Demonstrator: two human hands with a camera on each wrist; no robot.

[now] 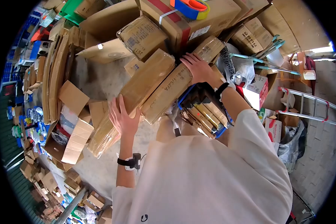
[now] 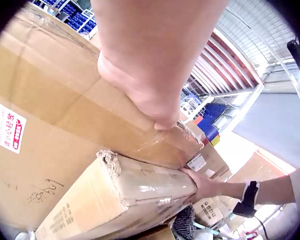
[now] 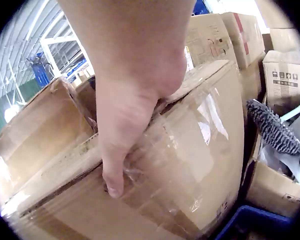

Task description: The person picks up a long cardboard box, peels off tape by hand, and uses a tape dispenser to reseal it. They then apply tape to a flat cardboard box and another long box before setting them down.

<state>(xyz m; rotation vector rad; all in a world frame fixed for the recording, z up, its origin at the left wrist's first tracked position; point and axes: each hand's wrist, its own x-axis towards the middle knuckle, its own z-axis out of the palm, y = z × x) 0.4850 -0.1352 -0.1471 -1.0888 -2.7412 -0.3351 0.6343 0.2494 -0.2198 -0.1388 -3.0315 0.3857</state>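
Two long, taped cardboard boxes stand side by side before the person. The larger one [image 1: 149,76] has a red-and-white label [image 2: 9,125] in the left wrist view. Beside it is a narrower box [image 1: 168,93] with handwriting on its side and a frayed corner. The left hand [image 1: 124,118] rests on the larger box's near part, fingers spread and fairly straight; its fingertips are hidden in the left wrist view. At the narrower box's far end, the right hand [image 1: 200,70] grips the upper edge, with its thumb [image 3: 114,182] against the taped side and the other fingers hidden over the top.
A blue-edged crate [image 1: 209,115] with several long packages sits by the person's legs. Ahead are stacked cartons [image 1: 143,37] and a tape roll [image 1: 192,8]. Flattened cardboard [image 1: 54,74] and an open carton [image 1: 65,138] stand left. A dark brush [image 3: 272,127] and a ladder [image 1: 310,106] are at right.
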